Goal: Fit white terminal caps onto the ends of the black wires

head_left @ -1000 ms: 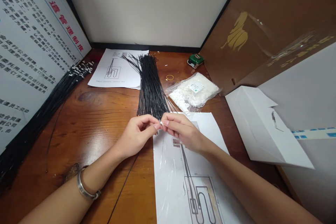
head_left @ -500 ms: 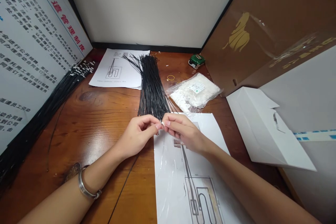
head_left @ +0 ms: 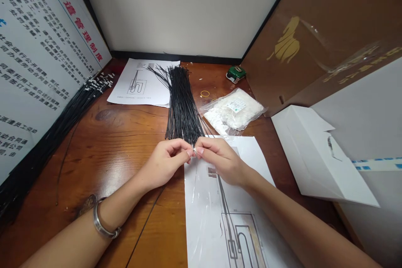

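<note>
In the head view my left hand (head_left: 168,162) is closed in a pinch on a thin black wire (head_left: 145,222), which trails from under it toward the bottom edge. Thumb and forefinger of my right hand (head_left: 223,160) pinch a tiny white connector (head_left: 194,150). Both sets of fingertips meet at this connector, and they hide how far the wire end goes into it. Just beyond the fingers lies a thick bundle of black wires (head_left: 184,104). Under my right hand, a printed drawing sheet (head_left: 204,222) lies on the wooden table (head_left: 135,123).
A clear bag of small white parts (head_left: 240,109) lies to the right, near a green tape measure (head_left: 235,74). Another wire bundle with white ends (head_left: 67,119) rests along the left panel. A second drawing (head_left: 122,88) and a white box (head_left: 304,150) flank the table.
Both hands stay together in nearly the same place. The fingers have shifted slightly around the white connector, which shows a little more now. The trailing wire has swung slightly left.
</note>
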{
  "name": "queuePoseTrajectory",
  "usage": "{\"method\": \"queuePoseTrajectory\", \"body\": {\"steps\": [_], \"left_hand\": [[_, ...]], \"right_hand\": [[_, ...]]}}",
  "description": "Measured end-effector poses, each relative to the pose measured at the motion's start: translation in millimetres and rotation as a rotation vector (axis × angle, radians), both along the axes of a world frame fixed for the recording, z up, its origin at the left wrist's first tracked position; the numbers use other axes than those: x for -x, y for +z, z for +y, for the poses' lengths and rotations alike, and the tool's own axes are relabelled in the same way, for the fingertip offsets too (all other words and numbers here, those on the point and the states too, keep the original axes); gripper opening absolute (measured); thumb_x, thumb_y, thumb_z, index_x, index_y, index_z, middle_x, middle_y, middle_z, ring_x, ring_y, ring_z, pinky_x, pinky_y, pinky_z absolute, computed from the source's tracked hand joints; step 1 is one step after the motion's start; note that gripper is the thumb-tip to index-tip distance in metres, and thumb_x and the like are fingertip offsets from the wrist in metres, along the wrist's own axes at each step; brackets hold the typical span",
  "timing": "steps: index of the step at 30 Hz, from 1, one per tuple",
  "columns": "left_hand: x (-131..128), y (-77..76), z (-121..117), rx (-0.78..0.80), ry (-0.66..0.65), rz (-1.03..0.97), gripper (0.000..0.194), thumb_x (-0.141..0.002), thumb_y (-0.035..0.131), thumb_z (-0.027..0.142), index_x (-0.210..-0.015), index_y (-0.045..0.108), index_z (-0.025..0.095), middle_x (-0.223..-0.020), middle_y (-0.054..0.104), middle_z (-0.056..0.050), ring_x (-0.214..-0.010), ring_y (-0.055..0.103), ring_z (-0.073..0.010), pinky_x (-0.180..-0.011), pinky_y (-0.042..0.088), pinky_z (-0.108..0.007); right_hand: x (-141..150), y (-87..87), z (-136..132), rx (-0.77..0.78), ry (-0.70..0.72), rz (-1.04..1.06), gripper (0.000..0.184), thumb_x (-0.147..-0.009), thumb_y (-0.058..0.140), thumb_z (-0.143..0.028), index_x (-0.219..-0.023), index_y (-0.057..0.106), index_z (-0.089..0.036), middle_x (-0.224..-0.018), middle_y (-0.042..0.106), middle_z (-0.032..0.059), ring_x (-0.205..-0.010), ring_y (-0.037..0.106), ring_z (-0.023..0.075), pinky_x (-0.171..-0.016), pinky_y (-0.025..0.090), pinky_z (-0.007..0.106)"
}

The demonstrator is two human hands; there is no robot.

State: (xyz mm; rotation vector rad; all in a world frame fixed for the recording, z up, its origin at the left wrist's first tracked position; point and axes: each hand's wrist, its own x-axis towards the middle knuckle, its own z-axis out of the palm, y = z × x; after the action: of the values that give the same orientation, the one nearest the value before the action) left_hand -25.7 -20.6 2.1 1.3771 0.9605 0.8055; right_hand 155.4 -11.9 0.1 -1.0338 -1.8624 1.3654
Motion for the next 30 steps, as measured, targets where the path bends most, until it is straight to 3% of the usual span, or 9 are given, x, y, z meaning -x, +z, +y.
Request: {"method": "queuePoseTrajectory", "body": {"steps": [7, 12, 25, 30], "left_hand": [[0.0, 0.1, -1.0, 0.009, 0.017, 0.028, 0.019, -0.083, 0.058, 0.03, -0.07, 0.059, 0.015, -0.066, 0.057, 0.001, -0.061, 0.048, -0.0102, -0.061, 0.037, -0.025], [-1.2, 1.0, 0.1, 0.0, 0.035, 0.026, 0.018, -0.081, 0.058, 0.028, -0.069, 0.058, 0.015, -0.063, 0.056, 0.001, -0.059, 0.048, -0.0101, -0.059, 0.037, -0.025], [-0.8, 0.3, -0.2, -0.038, 0.021, 0.081, 0.018, -0.083, 0.057, 0.027, -0.07, 0.06, 0.015, -0.067, 0.057, 0.001, -0.063, 0.048, -0.0104, -0.062, 0.038, -0.025], [-1.2, -0.1, 0.4, 0.026, 0.063, 0.045, 0.017, -0.082, 0.061, 0.03, -0.075, 0.062, 0.015, -0.061, 0.054, 0.003, -0.053, 0.045, -0.0081, -0.053, 0.038, -0.023]], "right_hand": [[0.9, 0.3, -0.5, -0.299, -0.009, -0.165, 0.028, -0.091, 0.039, -0.024, -0.064, 0.046, -0.019, -0.058, 0.044, -0.0029, -0.054, 0.039, 0.0107, -0.054, 0.031, 0.027], [2.0, -0.1, -1.1, -0.38, -0.025, -0.191, 0.027, -0.09, 0.038, -0.021, -0.064, 0.044, -0.02, -0.057, 0.044, -0.003, -0.053, 0.039, 0.0107, -0.054, 0.031, 0.027], [2.4, 0.0, -1.9, -0.26, -0.019, -0.186, 0.028, -0.09, 0.039, -0.024, -0.062, 0.041, -0.02, -0.056, 0.044, -0.0034, -0.052, 0.039, 0.0105, -0.053, 0.03, 0.027], [1.2, -1.6, -1.3, -0.233, -0.047, -0.154, 0.028, -0.09, 0.039, -0.026, -0.063, 0.043, -0.02, -0.058, 0.044, -0.0031, -0.053, 0.038, 0.0109, -0.053, 0.031, 0.027]]}}
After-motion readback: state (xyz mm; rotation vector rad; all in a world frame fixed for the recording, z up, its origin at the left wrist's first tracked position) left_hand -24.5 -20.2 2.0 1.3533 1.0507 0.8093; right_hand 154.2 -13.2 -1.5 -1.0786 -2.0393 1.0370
